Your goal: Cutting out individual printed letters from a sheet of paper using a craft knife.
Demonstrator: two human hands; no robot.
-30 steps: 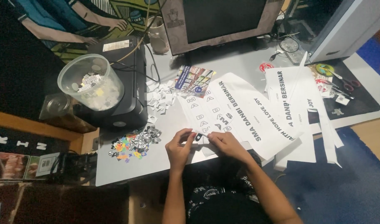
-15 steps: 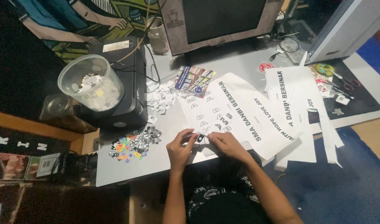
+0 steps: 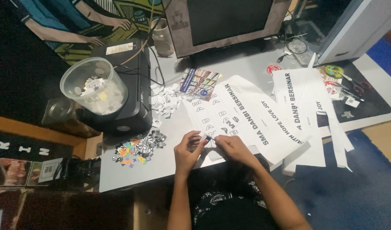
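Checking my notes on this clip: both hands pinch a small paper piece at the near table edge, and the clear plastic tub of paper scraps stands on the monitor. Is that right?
Not quite. The head view shows the clear plastic tub standing on the black printer at the left, not on the monitor. The rest holds: the left hand and right hand pinch a small paper piece at the near edge of the table.

one monitor (image 3: 229, 23), one plastic tub (image 3: 94, 91), two hands (image 3: 188, 149), one printer (image 3: 129, 81)

I'm looking at a home desk: a grey tabletop (image 3: 246, 72) crowded with a monitor (image 3: 227, 23), black printer (image 3: 127, 85), printed paper sheets (image 3: 263, 115) and a cutout-filled plastic tub (image 3: 95, 91), blue carpet (image 3: 353, 200) lower right.
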